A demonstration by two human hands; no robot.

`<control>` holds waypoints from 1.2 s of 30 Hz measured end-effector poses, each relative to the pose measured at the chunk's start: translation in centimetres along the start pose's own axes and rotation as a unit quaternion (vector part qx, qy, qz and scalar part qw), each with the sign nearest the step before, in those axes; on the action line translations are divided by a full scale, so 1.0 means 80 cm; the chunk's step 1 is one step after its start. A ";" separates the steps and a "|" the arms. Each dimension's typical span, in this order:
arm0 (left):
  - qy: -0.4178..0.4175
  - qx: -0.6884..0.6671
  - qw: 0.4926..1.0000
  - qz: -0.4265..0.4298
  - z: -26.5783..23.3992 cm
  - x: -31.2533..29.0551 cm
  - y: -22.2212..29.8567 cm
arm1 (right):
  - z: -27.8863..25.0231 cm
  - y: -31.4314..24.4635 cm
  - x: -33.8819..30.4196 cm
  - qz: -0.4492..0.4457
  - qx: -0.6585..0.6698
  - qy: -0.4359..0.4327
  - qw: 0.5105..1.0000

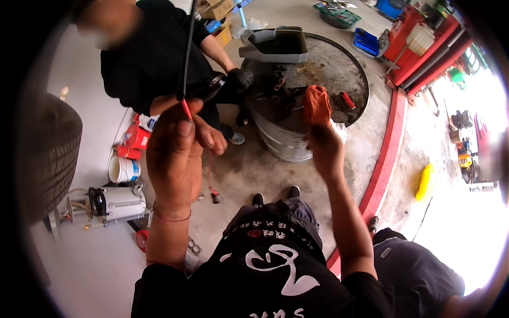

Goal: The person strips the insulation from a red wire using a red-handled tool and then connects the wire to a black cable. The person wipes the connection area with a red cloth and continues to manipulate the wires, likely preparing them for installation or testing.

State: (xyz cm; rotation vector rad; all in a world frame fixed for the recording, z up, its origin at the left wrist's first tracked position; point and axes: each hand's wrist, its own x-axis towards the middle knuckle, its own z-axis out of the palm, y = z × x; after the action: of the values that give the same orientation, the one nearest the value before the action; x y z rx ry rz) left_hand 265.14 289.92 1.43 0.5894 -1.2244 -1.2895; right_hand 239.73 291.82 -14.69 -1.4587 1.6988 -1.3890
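The left hand (177,140) is raised before the drum (297,90), fingers pinched on a thin dark rod (188,53) with a red grip. The right hand (324,148) clutches an orange rag (317,103) over the drum's near rim. On the drum lie dark metal parts (281,90) and a grey housing (275,43). A gloved hand (239,79) of another person touches the drum's left edge. A white bucket (123,169) stands well left of the drum.

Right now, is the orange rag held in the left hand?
No, the right hand holds the orange rag, while the left hand pinches a thin dark rod.
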 end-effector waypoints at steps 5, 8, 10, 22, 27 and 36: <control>0.051 0.015 0.998 -0.039 0.007 -0.004 0.016 | 0.018 0.103 0.124 -0.018 -0.286 0.026 0.958; 0.075 0.066 0.994 -0.033 0.018 -0.007 0.016 | 0.030 0.155 0.155 0.019 -0.371 -0.022 0.928; 0.093 0.086 0.992 -0.026 0.021 -0.007 0.015 | 0.025 0.194 0.167 0.076 -0.389 -0.031 0.918; 0.074 0.079 0.993 -0.048 0.006 0.021 0.009 | -0.071 0.195 0.162 0.099 0.065 0.159 0.980; 0.072 0.093 0.991 -0.063 0.016 0.022 0.007 | 0.048 0.229 0.157 0.002 -0.209 0.120 0.970; 0.069 0.096 0.987 -0.107 0.024 0.009 0.020 | -0.086 0.237 0.224 0.094 -0.536 -0.071 0.836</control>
State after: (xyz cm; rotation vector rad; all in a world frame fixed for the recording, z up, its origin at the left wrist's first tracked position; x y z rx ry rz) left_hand 263.92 290.20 3.67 0.9564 -1.2001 -1.2925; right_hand 220.63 275.98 -25.20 -1.7418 2.5762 -0.0943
